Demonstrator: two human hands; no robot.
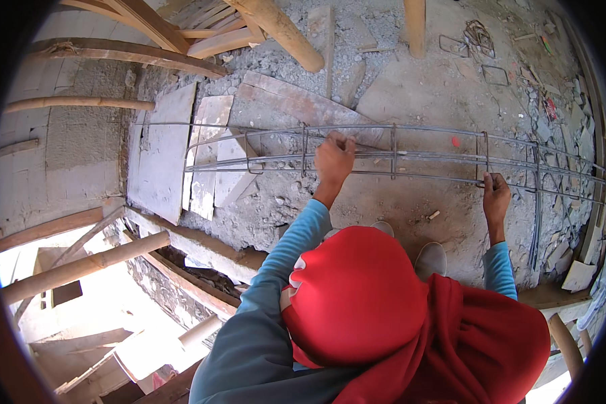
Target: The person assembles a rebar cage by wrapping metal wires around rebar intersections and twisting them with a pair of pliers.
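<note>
A long cage of thin steel reinforcing bars (pixel 357 156) stretches from left to right in front of me, with square wire stirrups around it. My left hand (pixel 334 160) is over the left half of the cage, between two stirrups. Its fingers are curled together; whatever they may pinch is too small to make out. Farther right, my right hand (pixel 496 192) is closed at the lower corner of a stirrup (pixel 482 151), where it meets the near bar. Another stirrup (pixel 393 151) stands between my hands.
Flat boards (pixel 161 151) lie under the cage's left end. Bamboo poles (pixel 286 34) and timber beams (pixel 124 55) cross the upper left. Loose wire stirrups (pixel 495 75) rest on the rough ground at the upper right. Rubble (pixel 562 168) lines the right side, and my shoe (pixel 431 260) is below the cage.
</note>
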